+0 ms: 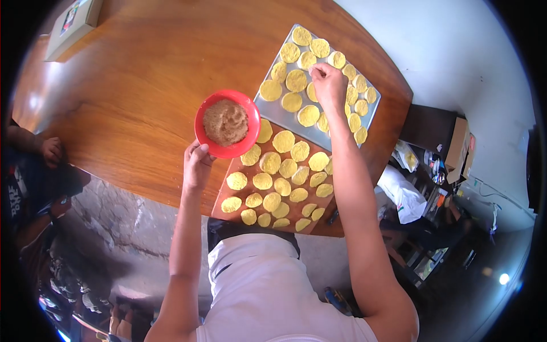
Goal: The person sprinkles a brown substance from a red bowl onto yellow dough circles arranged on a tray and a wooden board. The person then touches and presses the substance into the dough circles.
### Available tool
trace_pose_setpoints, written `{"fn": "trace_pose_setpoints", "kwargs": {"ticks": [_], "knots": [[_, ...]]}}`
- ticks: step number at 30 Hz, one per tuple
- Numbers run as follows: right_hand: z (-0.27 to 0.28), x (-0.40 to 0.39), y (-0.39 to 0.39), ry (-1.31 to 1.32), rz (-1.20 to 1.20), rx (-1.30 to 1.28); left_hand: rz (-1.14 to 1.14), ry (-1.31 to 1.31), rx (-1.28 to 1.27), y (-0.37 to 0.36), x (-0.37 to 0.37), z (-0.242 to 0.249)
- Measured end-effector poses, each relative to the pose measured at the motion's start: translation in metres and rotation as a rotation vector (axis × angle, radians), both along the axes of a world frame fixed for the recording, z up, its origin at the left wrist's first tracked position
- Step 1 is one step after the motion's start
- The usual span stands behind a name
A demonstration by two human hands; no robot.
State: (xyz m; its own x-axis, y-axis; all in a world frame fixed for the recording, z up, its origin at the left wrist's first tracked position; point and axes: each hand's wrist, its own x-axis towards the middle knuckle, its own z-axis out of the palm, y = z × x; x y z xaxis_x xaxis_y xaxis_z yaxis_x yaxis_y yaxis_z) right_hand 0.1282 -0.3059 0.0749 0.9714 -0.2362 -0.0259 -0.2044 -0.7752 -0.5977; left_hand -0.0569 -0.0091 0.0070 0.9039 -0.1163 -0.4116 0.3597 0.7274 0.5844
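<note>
My left hand (198,162) grips the near rim of a red bowl (254,130), thumb on the edge, holding it beside the tray. Inside the bowl is a brown, grainy, sugar-like powder (226,121). Over the metal tray (277,113), my right hand (329,90) is pinched closed; what lies between its fingertips is too small to make out. Several dough rounds with yellow tops (296,81) stand in rows on the tray, some hidden under my right hand and forearm. Nearer my body, several yellow rounds (270,162) cover a reddish-brown board (225,191).
Everything rests on a shiny wooden table (142,85) with a curved edge. A cardboard box (75,25) is at its far left. Another person's hand (52,150) is by the left edge. To the right are a white bag (402,194) and cluttered shelves against the wall.
</note>
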Motion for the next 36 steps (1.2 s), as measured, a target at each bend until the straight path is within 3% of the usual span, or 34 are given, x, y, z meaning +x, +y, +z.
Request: {"fn": "trace_pose_setpoints", "kwargs": {"ticks": [4, 6, 10, 13, 19, 26, 30, 32, 34, 36], "knots": [[0.024, -0.021, 0.008, -0.033, 0.007, 0.088, -0.022, -0.009, -0.004, -0.014, 0.0, 0.008], [0.04, -0.045, 0.023, 0.059, 0.167, 0.325, -0.034, -0.023, -0.031, -0.023, -0.001, 0.015], [0.065, -0.093, 0.058, 0.081, 0.573, 0.151, -0.052, -0.033, -0.072, -0.045, -0.001, 0.029], [0.045, -0.117, 0.061, 0.053, 0.684, -0.149, -0.128, -0.022, -0.016, -0.058, -0.006, 0.029], [0.029, -0.15, 0.056, 0.04, 0.665, -0.262, -0.091, 0.09, -0.001, -0.077, -0.023, 0.034], [0.031, -0.159, 0.028, 0.021, 0.659, -0.223, -0.053, 0.082, -0.062, -0.107, -0.034, 0.05], [0.043, -0.148, 0.005, -0.032, 0.577, -0.081, -0.011, 0.1, -0.037, -0.126, -0.035, 0.046], [0.053, -0.137, -0.005, 0.092, 0.406, 0.225, 0.006, 0.098, -0.043, -0.136, -0.029, 0.042], [0.054, -0.12, -0.021, -0.044, 0.347, 0.245, 0.031, 0.103, -0.012, -0.145, -0.029, 0.038], [0.062, -0.098, -0.037, 0.044, 0.238, 0.181, 0.047, 0.117, -0.007, -0.147, -0.029, 0.036]]}}
